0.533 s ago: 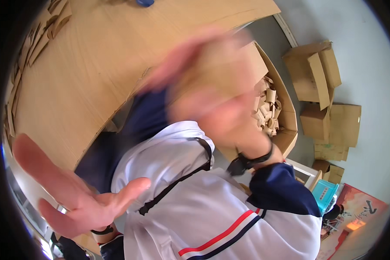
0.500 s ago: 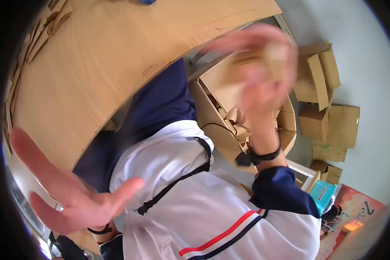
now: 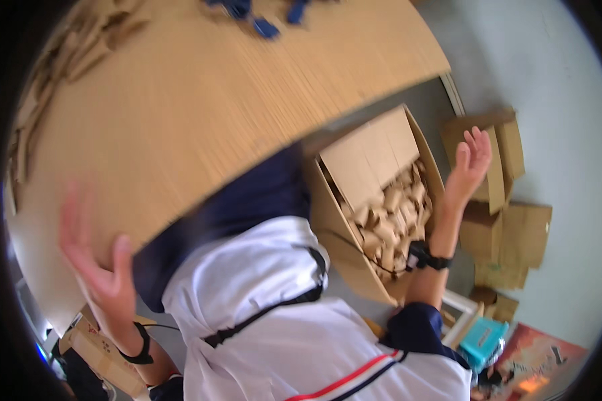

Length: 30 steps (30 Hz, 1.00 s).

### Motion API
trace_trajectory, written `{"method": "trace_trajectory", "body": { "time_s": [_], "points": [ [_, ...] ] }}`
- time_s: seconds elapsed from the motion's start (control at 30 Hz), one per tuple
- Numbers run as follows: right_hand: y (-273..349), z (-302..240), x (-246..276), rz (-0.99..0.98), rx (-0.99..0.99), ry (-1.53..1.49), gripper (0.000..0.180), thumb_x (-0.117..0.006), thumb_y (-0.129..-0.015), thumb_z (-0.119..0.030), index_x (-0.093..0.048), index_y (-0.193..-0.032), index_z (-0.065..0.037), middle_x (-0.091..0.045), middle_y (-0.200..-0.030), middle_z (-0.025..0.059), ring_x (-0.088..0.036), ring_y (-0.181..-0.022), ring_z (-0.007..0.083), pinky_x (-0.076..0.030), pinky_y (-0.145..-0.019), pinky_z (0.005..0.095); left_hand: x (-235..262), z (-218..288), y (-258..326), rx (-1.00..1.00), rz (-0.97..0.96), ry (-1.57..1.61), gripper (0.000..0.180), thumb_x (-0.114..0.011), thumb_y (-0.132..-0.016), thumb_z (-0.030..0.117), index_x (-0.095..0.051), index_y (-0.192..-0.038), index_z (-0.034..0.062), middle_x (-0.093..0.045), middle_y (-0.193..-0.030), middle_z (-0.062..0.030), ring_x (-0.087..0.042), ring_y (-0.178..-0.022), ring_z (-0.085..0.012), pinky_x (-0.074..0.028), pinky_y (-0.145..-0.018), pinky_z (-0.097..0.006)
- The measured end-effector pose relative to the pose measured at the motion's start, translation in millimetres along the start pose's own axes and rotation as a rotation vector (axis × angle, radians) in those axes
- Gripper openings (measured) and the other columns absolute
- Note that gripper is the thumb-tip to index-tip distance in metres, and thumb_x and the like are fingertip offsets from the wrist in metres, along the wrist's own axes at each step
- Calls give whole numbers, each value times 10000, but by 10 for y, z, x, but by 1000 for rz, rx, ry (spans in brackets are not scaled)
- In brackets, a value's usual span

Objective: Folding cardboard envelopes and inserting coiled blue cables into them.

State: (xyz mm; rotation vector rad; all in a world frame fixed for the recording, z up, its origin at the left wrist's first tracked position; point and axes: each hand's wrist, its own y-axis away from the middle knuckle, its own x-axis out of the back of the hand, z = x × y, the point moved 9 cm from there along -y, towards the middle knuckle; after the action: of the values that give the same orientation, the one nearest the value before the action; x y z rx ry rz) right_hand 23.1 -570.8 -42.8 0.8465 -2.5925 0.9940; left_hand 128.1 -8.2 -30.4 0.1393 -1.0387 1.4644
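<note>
- Tabletop (image 3: 207, 127) in pale wood-grain fills the upper left; blue items (image 3: 266, 28) lie at its far side and brown cardboard pieces (image 3: 90, 57) are heaped along its left.
- Open cardboard box (image 3: 328, 207) stands at the person's right, below the tabletop edge; short cardboard tubes (image 3: 394, 214) lie loose inside, partly under a flap (image 3: 371, 157).
- Right hand (image 3: 473, 167): grip relaxed, fingers loosely extended, nothing visible in it; raised past the box's outer side.
- Left hand (image 3: 104, 277): grip spread, empty, fingers blurred near the tabletop's edge; contact cannot be confirmed.
- Change noted: half a second ago the right hand carried a blurred tan object. Judgement: released, probably into the box, leaving both hands free.
</note>
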Motion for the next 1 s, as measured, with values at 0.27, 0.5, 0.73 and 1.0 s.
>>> {"method": "trace_trajectory", "body": {
  "time_s": [0.27, 0.5, 0.73, 1.0],
  "points": [
    [-1283, -1239, -2513, -546, 225, -283, 499, -425, -1019, -367, -530, -1291, 38, -566, -1309, 116, -510, -1221, 202, -356, -1051, 325, -81, 143, 26, 94, -285, -78, 625, -580, -897, 228, -298, -1401, -11, -488, -1419, -183, -377, -1362, -340, -204, -1152, -453],
    [-1389, -1017, -3973, -947, -186, -303, 633, -312, -1029, -493, -459, -1381, 11, -482, -1407, 107, -432, -1298, 192, -271, -1117, 315, -9, 127, -12, 105, -289, -71, 576, -614, -871, 240, -369, -1331, -4, -550, -1352, -160, -410, -1343, -357, -243, -1147, -480],
    [-417, -1882, -3564, -1127, -222, -615, 643, -301, -1030, -516, -385, -1438, -26, -546, -1333, 58, -513, -1192, 146, -375, -1042, 284, -28, 106, -56, 106, -248, -11, 619, -713, -742, 114, -457, -1300, 40, -576, -1316, -99, -475, -1297, -328, -287, -1121, -508],
    [-412, -2386, -2803, -930, 781, 95, 293, -571, -919, -202, -627, -1197, -131, -629, -1162, 39, -603, -996, 189, -478, -879, 329, -3, 102, 5, 93, -303, 9, 559, -656, -829, 194, -419, -1301, 9, -591, -1299, -142, -483, -1289, -343, -268, -1130, -514]
  ]
}}
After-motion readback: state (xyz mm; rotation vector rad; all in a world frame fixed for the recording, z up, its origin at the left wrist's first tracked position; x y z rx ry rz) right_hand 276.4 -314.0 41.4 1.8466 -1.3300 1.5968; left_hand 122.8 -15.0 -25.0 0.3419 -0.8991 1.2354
